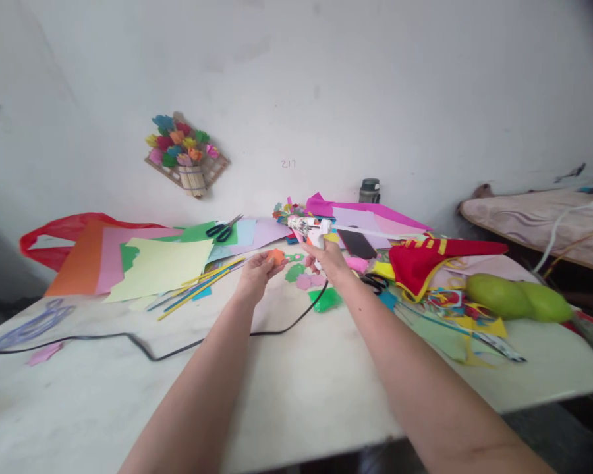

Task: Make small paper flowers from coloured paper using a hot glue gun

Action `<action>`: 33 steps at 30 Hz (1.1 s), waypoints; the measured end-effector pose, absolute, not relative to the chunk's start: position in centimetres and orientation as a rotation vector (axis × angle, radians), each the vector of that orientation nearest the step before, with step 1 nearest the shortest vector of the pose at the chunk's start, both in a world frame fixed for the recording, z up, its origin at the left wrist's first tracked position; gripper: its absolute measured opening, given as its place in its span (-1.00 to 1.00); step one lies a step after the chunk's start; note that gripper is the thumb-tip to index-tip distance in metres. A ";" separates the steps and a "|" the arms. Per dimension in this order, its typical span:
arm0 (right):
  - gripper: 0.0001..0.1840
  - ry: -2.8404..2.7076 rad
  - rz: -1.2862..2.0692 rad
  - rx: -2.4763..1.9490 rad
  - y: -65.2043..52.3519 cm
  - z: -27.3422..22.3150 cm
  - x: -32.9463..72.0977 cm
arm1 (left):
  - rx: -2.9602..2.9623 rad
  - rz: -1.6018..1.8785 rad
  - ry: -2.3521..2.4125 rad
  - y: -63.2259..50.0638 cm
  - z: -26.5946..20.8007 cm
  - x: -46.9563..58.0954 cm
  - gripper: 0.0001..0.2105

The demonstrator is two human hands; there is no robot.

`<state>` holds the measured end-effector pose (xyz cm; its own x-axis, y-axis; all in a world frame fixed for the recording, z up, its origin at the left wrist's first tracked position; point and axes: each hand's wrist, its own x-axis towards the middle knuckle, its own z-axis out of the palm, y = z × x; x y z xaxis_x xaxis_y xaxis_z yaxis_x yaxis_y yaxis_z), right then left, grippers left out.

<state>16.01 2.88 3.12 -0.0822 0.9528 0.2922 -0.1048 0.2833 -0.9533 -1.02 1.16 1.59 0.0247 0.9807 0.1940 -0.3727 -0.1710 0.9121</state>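
Observation:
My left hand (258, 271) pinches a small orange paper flower (276, 256) above the middle of the table. Close by on its right, my right hand (328, 259) is wrapped round a white glue gun (318, 232), whose nozzle end points left. A long white glue stick (370, 232) sticks out behind the gun, and its black cord (296, 322) runs down and off to the left. Under and between my hands lie a green paper cutout (295, 272), pink paper cutouts (310, 281) and a shiny green packet (325, 300).
Coloured paper sheets (158, 266), scissors (224, 229) and thin yellow and blue strips (197, 289) lie on the left. Rightward are a phone (356, 243), red cloth (418, 263), black-handled scissors (375, 283) and green fruit (516, 297). A bottle (369, 191) stands by the wall.

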 end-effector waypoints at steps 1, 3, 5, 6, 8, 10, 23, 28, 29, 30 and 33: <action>-0.71 -1.337 1.093 -0.880 2.9 3.1 16.0 | 1.070 1.447 0.784 1.2 1.5 -1.2 -0.83; -0.72 -1.343 1.084 -0.880 3.0 2.9 15.8 | 1.065 1.420 0.799 1.2 1.2 -1.4 -0.88; -0.73 -1.348 1.071 -0.890 3.1 2.7 15.6 | 1.071 1.379 0.813 1.2 1.1 -1.6 -0.88; -0.73 -1.353 1.063 -0.899 3.0 2.6 15.4 | 1.074 1.360 0.815 1.2 1.0 -1.6 -0.86; -0.72 -1.359 1.040 -0.915 2.9 2.5 15.2 | 1.084 1.323 0.821 1.1 1.1 -1.6 -0.85; -0.71 -1.368 1.019 -0.920 2.7 2.4 14.9 | 1.103 1.290 0.834 0.9 1.2 -1.5 -0.85; -0.75 -1.305 0.937 -0.970 3.4 1.7 13.7 | 1.095 1.228 0.865 0.8 1.2 -0.9 -0.86; -0.76 -1.270 0.958 -0.942 3.2 1.7 13.5 | 1.075 1.236 0.883 0.8 1.2 -0.8 -0.86; -0.76 -1.256 0.968 -0.937 3.2 1.6 13.5 | 1.066 1.239 0.876 0.7 1.2 -0.7 -0.87; -0.75 -1.242 0.976 -0.935 3.3 1.6 13.5 | 1.055 1.249 0.865 0.7 1.2 -0.6 -0.87; -0.73 -1.225 0.982 -0.923 3.3 1.5 13.6 | 1.032 1.321 0.825 0.8 1.2 -0.5 -0.85</action>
<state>13.62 3.28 1.46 0.0729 0.9477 0.3108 -0.0976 0.3169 -0.9434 -0.46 0.76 1.23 0.1016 0.9914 0.0830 -0.3606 -0.0411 0.9318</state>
